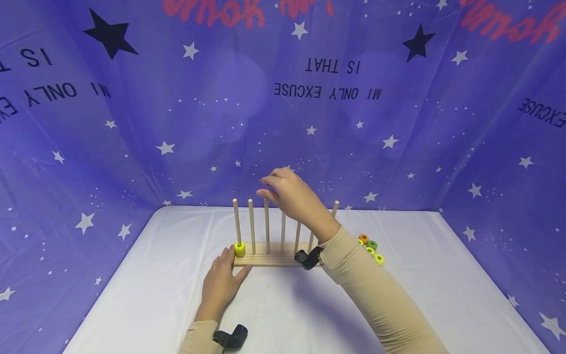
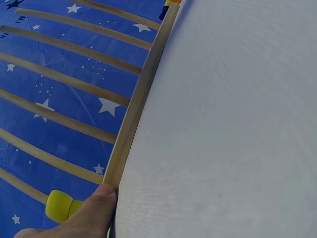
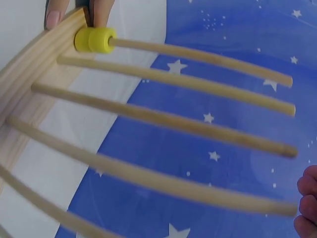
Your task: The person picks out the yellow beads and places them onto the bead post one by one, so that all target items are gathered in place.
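Note:
A wooden peg stand (image 1: 269, 258) has a flat base and several upright rods. Two yellow beads (image 3: 94, 39) are stacked at the foot of its leftmost rod. My left hand (image 1: 221, 280) grips the left end of the base, thumb on the front edge and fingers around the end beside the beads. Above the rods, my right hand (image 1: 294, 196) is raised with fingers loosely bent and thumb apart; no bead shows in it. Its fingertips (image 3: 308, 201) appear at the right edge of the right wrist view, past the rod tips.
Several loose beads lie on the white cloth right of the stand, among them an orange bead (image 1: 363, 238), a green bead (image 1: 372, 244) and a yellow bead (image 1: 379, 259). A purple star-printed curtain (image 1: 247, 123) surrounds the white table (image 1: 274, 314).

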